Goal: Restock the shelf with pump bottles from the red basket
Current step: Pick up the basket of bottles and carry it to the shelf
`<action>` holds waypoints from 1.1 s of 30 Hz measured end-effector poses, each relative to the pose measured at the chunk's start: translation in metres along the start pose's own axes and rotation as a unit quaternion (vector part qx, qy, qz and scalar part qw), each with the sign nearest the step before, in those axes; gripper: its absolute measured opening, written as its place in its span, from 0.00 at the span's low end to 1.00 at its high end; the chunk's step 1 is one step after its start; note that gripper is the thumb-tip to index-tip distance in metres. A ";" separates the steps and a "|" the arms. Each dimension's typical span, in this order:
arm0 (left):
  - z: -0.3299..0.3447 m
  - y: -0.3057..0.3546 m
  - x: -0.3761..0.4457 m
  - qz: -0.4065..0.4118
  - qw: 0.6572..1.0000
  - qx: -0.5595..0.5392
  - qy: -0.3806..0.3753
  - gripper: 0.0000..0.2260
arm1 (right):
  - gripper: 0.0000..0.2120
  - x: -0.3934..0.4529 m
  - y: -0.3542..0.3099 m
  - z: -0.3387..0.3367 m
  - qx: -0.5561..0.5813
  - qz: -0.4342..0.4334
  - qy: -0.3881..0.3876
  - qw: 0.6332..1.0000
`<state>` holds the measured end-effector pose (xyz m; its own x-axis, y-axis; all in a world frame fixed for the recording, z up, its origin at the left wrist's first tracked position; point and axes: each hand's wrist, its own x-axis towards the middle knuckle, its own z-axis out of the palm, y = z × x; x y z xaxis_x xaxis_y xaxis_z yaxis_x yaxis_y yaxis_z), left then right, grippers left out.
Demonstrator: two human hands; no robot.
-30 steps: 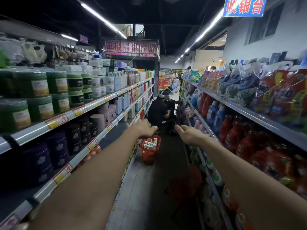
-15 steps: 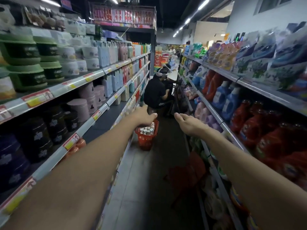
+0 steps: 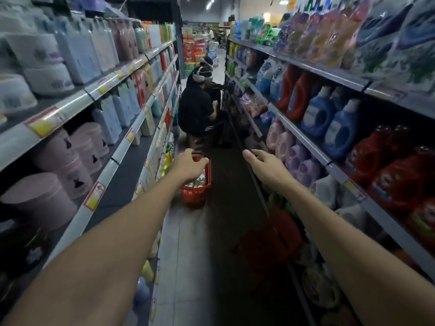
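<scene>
A: Report the aisle layout.
B: Stocked shelf point(image 3: 131, 128) runs along the left; detergent shelving point(image 3: 313, 147) along the right. Two people point(image 3: 196, 109) crouch at the far end.
A: Locate the task item.
B: Red basket point(image 3: 196, 196) stands on the floor by the left shelf, pump bottles point(image 3: 199, 181) inside.
A: Hand status?
B: Left hand point(image 3: 190, 167) and right hand point(image 3: 264, 164) are both extended, fingers loosely spread, holding nothing; the left overlaps the basket in view.
</scene>
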<state>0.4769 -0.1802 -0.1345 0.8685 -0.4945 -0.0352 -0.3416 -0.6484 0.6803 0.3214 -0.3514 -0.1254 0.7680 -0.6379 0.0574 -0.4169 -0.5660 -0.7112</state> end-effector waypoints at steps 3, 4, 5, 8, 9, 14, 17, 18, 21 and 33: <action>0.018 -0.012 0.065 -0.013 0.999 -0.040 -0.013 0.25 | 0.32 0.055 0.019 0.032 0.027 0.027 -0.013 0.999; 0.025 -0.018 0.090 -0.016 0.998 -0.049 -0.019 0.22 | 0.32 0.075 0.026 0.042 0.036 0.031 -0.019 0.999; 0.029 -0.022 0.115 -0.014 0.998 -0.052 -0.022 0.20 | 0.33 0.097 0.033 0.052 0.045 0.036 -0.024 0.998; 0.042 -0.037 0.183 -0.031 0.995 -0.094 -0.031 0.17 | 0.32 0.164 0.050 0.077 0.074 0.052 -0.029 0.995; 0.042 -0.040 0.204 -0.039 0.993 -0.109 -0.033 0.20 | 0.32 0.185 0.052 0.083 0.086 0.062 -0.030 0.994; 0.041 -0.060 0.320 -0.073 0.984 -0.159 -0.044 0.25 | 0.28 0.301 0.047 0.113 0.149 0.085 -0.051 0.984; 0.039 -0.069 0.389 -0.097 0.971 -0.215 -0.029 0.23 | 0.31 0.371 0.038 0.134 0.202 0.115 -0.070 0.970; 0.038 -0.073 0.412 -0.104 0.966 -0.236 -0.025 0.23 | 0.32 0.395 0.035 0.142 0.214 0.123 -0.077 0.966; 0.037 -0.090 0.486 -0.123 0.957 -0.264 -0.019 0.23 | 0.33 0.469 0.029 0.171 0.226 0.129 -0.086 0.962; 0.070 -0.151 0.750 -0.198 0.930 -0.308 -0.039 0.21 | 0.31 0.710 0.014 0.268 0.214 0.157 -0.105 0.958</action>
<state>1.1541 -0.4940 -0.3148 0.8451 -0.3446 -0.4088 0.2909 -0.3452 0.8923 0.9913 -0.6721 -0.2824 0.7369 -0.5970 -0.3171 -0.4402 -0.0678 -0.8953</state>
